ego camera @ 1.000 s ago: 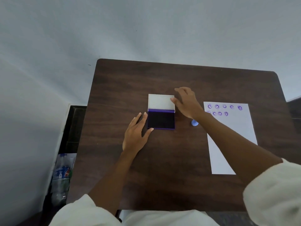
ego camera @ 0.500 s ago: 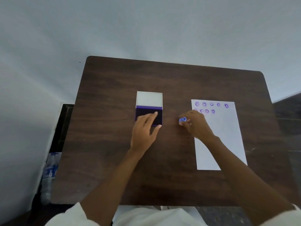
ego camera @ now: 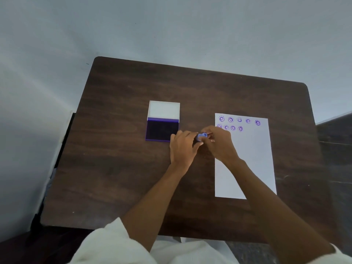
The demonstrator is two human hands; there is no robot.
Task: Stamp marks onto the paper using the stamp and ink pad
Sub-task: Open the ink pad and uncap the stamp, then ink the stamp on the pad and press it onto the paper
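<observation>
I see the dark wooden counter (ego camera: 118, 168) with the paper (ego camera: 253, 164) at right, nine purple marks along its top. The ink pad (ego camera: 162, 130) lies open left of it. Between them my left hand (ego camera: 182, 147) and right hand (ego camera: 221, 143) both pinch the blue stamp (ego camera: 201, 136).

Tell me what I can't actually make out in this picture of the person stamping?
- Stamp: head view, mostly covered by the left hand and right hand; its printing face is hidden.
- Stamped marks on the paper: too small and blurred to read the designs.
- Paper's lower right corner: covered by the right forearm.
- Ink pad: its near right corner sits behind the left hand.
</observation>
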